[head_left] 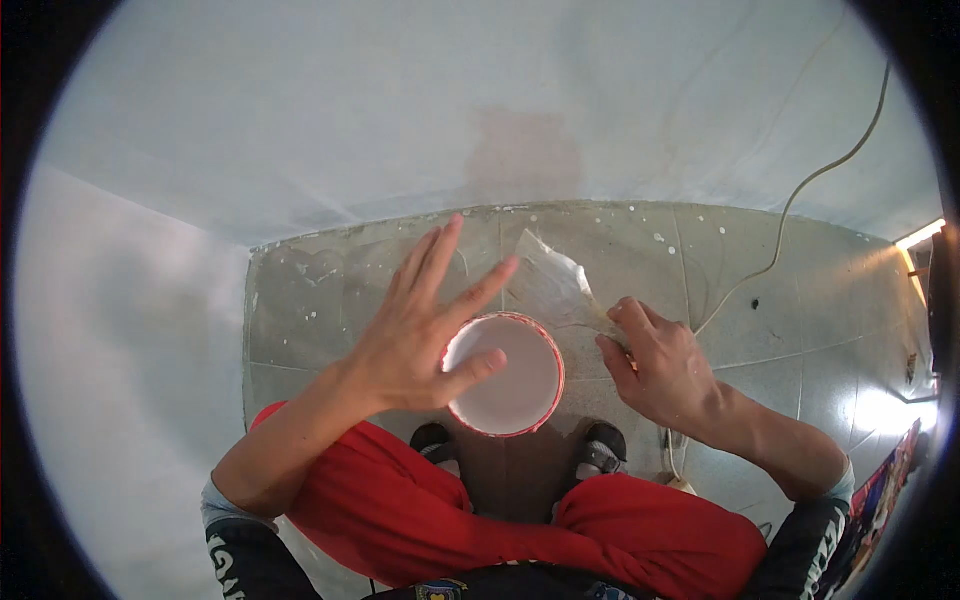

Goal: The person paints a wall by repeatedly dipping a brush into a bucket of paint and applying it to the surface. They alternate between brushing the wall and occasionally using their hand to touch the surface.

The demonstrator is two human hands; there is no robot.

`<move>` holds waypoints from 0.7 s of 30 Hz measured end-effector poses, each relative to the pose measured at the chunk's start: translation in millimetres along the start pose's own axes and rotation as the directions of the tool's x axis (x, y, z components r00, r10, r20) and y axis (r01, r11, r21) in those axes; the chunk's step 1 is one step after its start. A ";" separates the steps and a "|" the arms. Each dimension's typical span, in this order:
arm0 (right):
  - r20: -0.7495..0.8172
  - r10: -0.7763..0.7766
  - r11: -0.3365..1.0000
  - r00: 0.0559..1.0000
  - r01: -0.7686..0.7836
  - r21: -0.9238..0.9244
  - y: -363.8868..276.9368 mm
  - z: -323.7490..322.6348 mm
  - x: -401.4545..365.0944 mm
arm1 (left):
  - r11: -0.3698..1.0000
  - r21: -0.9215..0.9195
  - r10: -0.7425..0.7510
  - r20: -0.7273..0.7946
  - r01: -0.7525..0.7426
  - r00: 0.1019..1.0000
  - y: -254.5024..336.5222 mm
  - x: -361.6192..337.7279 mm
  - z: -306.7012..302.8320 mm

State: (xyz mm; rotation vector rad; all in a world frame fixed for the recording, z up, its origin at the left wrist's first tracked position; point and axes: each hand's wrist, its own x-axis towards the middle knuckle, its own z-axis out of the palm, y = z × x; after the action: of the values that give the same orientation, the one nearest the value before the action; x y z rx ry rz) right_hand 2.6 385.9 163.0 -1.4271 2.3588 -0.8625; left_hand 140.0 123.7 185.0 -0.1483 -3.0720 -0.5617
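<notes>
My right hand (665, 370) is closed around the handle of a putty knife (552, 287). Its wide blade points up and to the left, smeared with white along one edge. My left hand (410, 335) is open, fingers spread, and overlaps the left side of a round bucket (563, 375) in this view. White material (515, 390) fills the inside of the bucket, and red shows around its smeared rim. The blade is just beyond the bucket, close to my left fingertips.
A pale wall (350, 110) with a pinkish patch (525, 150) rises ahead; another wall (130, 330) stands at left. White spots dot the tiled floor (740, 340). A cable (785, 225) runs down on the right. My shoes (603, 447) flank the bucket's near side.
</notes>
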 end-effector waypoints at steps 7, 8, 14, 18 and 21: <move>0.115 -0.150 0.972 0.982 0.168 -0.166 -6.0 8.0 1.3 | 0.980 0.178 0.093 -0.043 -0.084 0.995 31.4 3.6 7.8; 0.143 -0.166 0.963 0.976 0.192 -0.190 -6.5 9.0 1.6 | 0.978 0.184 0.106 -0.046 -0.096 0.993 33.2 4.2 8.2; 0.183 -0.205 0.936 0.962 0.247 -0.252 -14.1 11.4 2.5 | 0.952 0.288 0.110 -0.024 -0.098 0.994 34.1 2.5 12.6; 0.170 -0.216 0.937 0.962 0.253 -0.241 -14.3 9.1 2.7 | 0.935 0.346 0.099 -0.035 -0.081 0.994 32.9 0.6 12.6; 0.168 -0.221 0.932 0.961 0.259 -0.255 -14.2 7.8 2.4 | 0.929 0.365 0.089 -0.065 -0.059 0.994 31.7 1.0 10.8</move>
State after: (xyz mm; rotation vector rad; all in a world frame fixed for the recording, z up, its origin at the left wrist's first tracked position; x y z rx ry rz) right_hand 15.5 376.2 165.5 -1.8518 2.3002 -0.4798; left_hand 142.1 157.2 186.1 -0.2268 -3.0082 0.0099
